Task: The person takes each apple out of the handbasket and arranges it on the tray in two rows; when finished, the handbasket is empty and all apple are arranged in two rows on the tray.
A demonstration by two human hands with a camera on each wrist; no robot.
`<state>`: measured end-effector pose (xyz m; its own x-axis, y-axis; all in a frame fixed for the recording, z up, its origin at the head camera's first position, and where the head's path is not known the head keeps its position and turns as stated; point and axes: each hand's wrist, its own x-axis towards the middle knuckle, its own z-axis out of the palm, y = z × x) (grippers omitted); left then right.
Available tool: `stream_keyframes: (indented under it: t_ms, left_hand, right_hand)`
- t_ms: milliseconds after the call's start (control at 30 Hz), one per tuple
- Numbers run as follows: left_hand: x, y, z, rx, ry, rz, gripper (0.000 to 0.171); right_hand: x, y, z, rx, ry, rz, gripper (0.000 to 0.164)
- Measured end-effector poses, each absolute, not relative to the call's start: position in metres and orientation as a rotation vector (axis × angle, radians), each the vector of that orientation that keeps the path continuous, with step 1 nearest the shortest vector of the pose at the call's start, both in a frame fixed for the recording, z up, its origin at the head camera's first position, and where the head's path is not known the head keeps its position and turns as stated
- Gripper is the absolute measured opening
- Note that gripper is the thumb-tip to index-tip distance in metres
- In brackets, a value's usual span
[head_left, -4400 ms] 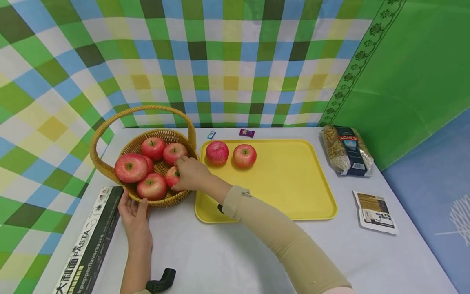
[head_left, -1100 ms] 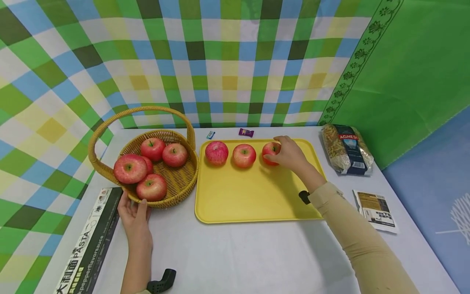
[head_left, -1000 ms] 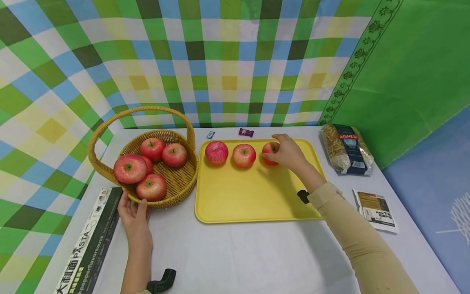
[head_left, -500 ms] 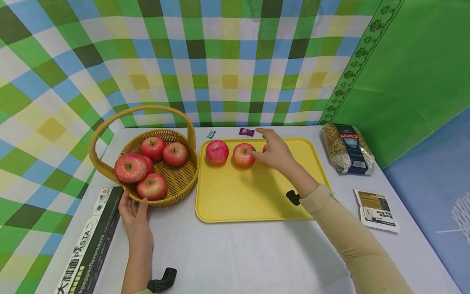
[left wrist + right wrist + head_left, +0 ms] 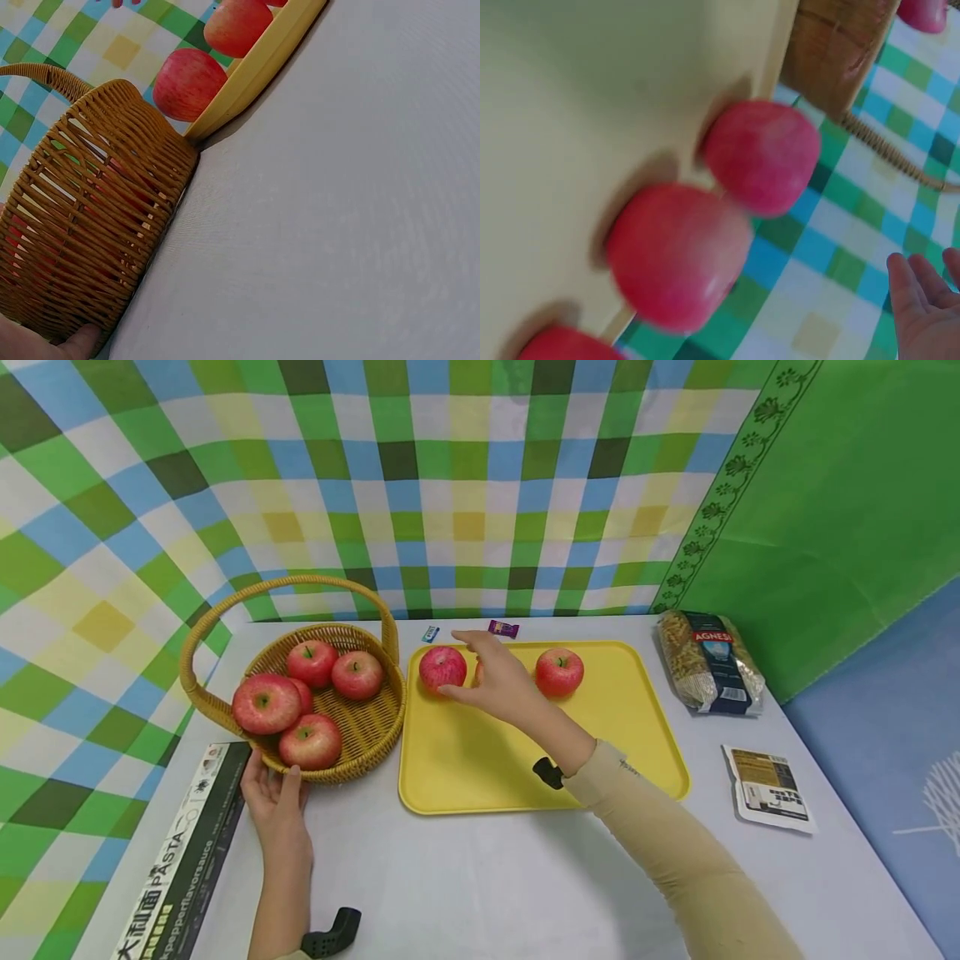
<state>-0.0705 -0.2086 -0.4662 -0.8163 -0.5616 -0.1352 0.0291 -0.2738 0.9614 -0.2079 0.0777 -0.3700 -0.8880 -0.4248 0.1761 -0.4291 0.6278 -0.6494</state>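
My spread right hand (image 5: 502, 687) holds nothing above the yellow tray (image 5: 442, 760)

On the tabletop (image 5: 465, 877) lies the tray, in the middle; left of it stands the wicker basket (image 5: 367, 722). A pasta box (image 5: 187, 852) lies near left, a pasta bag (image 5: 711, 662) far right. My left hand (image 5: 276, 799) meets the basket's near side, thumb on the wicker, other fingertips hidden: I can't tell how far they close. My right fingers and thumb gape wide. A flat pouch (image 5: 768, 789) lies right. Five apples (image 5: 267, 703) show in the basket; three line the tray's far side: a left apple (image 5: 442, 668), a middle apple (image 5: 679, 259) mostly behind my right hand, a right apple (image 5: 559, 672). A purple packet (image 5: 503, 628) and a blue packet (image 5: 431, 634) lie beyond the tray.
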Motion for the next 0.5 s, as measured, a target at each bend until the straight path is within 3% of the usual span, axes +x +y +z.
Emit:
stream_keyframes:
  t_ms: [500]
  left_hand:
    - [-0.070, -0.209, -0.465, 0.661, -1.611, -2.139, 0.062]
  right_hand:
    - [-0.196, -0.017, -0.376, 1.085, -2.722, 1.178, 0.080]
